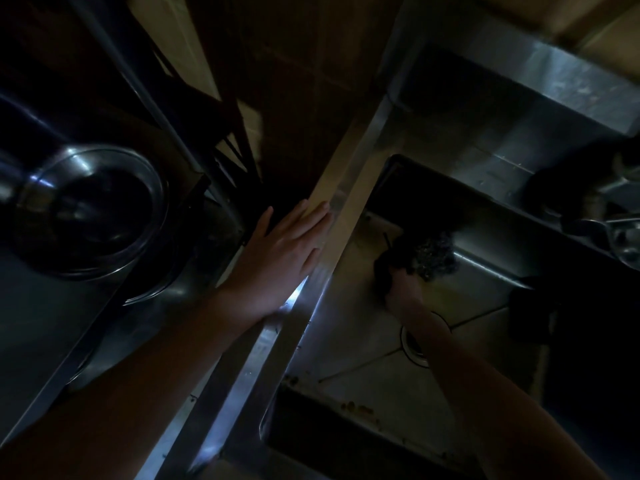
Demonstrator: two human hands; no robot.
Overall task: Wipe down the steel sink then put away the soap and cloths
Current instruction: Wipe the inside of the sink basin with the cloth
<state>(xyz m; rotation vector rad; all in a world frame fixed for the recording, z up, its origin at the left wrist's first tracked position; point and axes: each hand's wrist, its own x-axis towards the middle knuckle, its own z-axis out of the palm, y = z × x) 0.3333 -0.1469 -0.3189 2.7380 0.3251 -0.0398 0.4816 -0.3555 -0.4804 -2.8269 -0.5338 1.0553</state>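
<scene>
The scene is dim. A steel sink [349,306] fills the right half of the head view, its basin floor showing crease lines and a round drain [414,348]. Down inside the basin my right hand [398,282] grips a dark, rough scrubbing cloth [433,254] against the floor near the far wall. My left hand [284,251] lies flat with straight fingers on the sink's left rim. Brown specks of dirt sit along the basin's near edge [356,407].
A round steel pan with a glass lid [93,209] sits on the counter at the left. At the far right a tap and metal fittings [616,209] stand over the sink's back ledge. Dark rack bars run between counter and sink.
</scene>
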